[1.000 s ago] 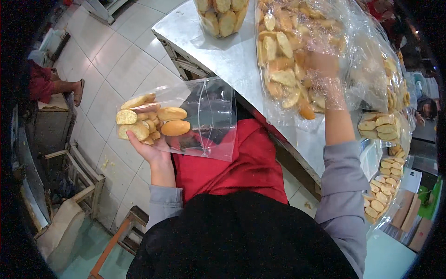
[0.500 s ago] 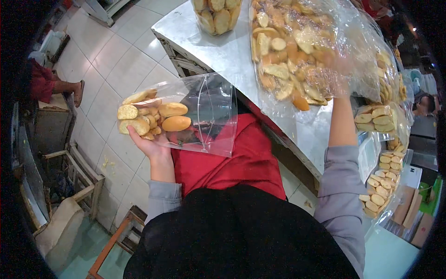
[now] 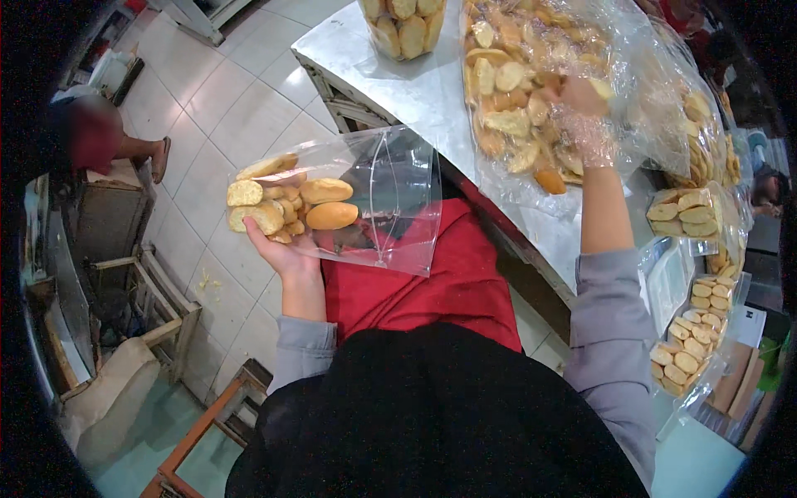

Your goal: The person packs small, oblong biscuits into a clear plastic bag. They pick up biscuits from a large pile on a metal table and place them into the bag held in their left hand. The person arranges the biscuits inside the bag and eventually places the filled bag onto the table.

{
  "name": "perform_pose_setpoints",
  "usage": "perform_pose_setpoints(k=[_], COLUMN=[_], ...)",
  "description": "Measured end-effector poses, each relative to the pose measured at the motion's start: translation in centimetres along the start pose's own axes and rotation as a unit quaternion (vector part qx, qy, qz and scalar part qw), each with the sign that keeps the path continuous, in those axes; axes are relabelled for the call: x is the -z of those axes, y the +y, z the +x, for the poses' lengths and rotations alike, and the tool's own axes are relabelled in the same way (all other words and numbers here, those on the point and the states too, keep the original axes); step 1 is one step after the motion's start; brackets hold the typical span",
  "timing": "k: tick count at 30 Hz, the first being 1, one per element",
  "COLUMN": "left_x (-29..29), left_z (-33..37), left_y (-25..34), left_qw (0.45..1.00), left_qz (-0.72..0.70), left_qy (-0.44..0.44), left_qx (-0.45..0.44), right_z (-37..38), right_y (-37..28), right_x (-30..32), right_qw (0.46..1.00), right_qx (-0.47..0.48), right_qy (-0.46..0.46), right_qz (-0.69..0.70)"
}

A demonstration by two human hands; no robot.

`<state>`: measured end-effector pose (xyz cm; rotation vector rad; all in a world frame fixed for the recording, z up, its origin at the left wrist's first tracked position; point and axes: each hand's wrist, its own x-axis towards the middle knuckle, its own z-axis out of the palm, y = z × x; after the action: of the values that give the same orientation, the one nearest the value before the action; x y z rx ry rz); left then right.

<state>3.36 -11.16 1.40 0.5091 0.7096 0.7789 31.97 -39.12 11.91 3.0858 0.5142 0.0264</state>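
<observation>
Small clear bag: the small clear bag (image 3: 413, 191) lies across the left hand (image 3: 290, 256); its slack end runs to the right of those fingers, above the red cloth (image 3: 415, 307).
Slices inside: bread slices (image 3: 332, 216) gathered directly above and beside the left fingers.
Left fingers: gripping the bag's filled end, thumb over the near side, the rest beneath and hidden.
Right fingers: the right hand (image 3: 584, 101) is behind the film of the large clear bag (image 3: 628, 87), among loose slices (image 3: 508, 123); cannot tell whether the fingers are closed on one.
Handling advice: support the small bag from below, with light thumb pressure; slices of this kind probably break if squeezed. Right fingers should lift a slice by its sides and come out without dragging film.
Obstruction: crumpled film lies over the right fingers and hampers sight. Whether the small bag's slack end is parted cannot be determined.
Adjacent stock: filled pack (image 3: 403, 31) left of and beyond the right fingers; packet of slices (image 3: 685, 213), white tray (image 3: 667, 274) and long bag (image 3: 696, 336) to their right and nearer the body.
Work surface: metal table (image 3: 436, 104) beneath the large bag; its edge lies between the two hands.
</observation>
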Motion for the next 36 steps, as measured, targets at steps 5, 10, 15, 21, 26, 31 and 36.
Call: perform_pose_setpoints(k=[5, 10, 15, 21, 26, 31, 36], left_x=[-1.0, -1.6, -3.0, -3.6, -4.1, -4.5, -3.3], left_z=[-0.6, -0.3, -0.7, -2.0, -3.4, -3.5, -1.1], left_y=[-0.4, -0.6, -1.8, -3.0, -2.7, -3.1, -3.5], left_qw=[0.999, 0.997, 0.997, 0.988, 0.985, 0.993, 0.996], left_qz=[-0.010, -0.020, -0.013, -0.033, -0.058, 0.021, 0.024], left_qy=[-0.009, -0.075, -0.075, -0.153, -0.158, -0.106, -0.084], left_qx=[0.035, 0.020, 0.017, 0.000, 0.046, 0.038, 0.029], right_z=[-2.2, -9.5, -16.6, -17.1, -17.5, -17.5, -15.7], right_y=[6.4, 7.5, -1.7, -9.1, -12.5, -14.3, -10.4], right_x=[-4.0, -1.1, 0.0, -1.9, -3.1, -4.4, -3.9], right_qw=[0.961, 0.957, 0.862, 0.833, 0.820, 0.831, 0.768], right_qx=[0.152, -0.046, 0.197, 0.425, 0.439, 0.410, 0.430], right_qy=[0.225, -0.074, -0.060, -0.033, -0.110, -0.123, -0.178], right_qz=[0.054, 0.276, 0.464, 0.353, 0.349, 0.355, 0.440])
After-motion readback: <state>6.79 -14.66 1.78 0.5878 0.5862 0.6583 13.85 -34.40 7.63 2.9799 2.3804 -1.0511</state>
